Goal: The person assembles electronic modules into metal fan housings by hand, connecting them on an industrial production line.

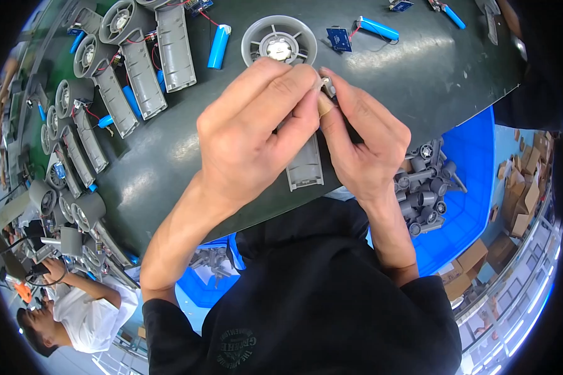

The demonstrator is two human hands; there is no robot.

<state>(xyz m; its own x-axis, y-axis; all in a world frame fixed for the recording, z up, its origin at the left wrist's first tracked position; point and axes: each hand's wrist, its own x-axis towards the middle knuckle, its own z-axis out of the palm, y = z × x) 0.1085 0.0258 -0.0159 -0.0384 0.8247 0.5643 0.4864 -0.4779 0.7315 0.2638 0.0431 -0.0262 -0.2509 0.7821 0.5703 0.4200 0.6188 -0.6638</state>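
My left hand [253,122] and my right hand [366,134] meet over the bench, fingertips pinched together. A small silvery part [328,86] shows between my right thumb and forefinger; its kind is too small to tell. What my left fingers pinch is hidden behind them. A tan band [323,105] wraps the tip of my right thumb. Under my hands lies a grey fan housing, its round ring [250,44] beyond my fingers and its trough-like handle [305,167] towards me. My hands cover the middle of it.
Grey fan housings [176,53] with blue cylindrical batteries [219,47] line the green bench [162,150] at left. Beyond my hands lie a blue circuit board [339,39] and wired battery [379,29]. A blue bin [472,181] of grey parts stands right; a co-worker [87,312] sits left.
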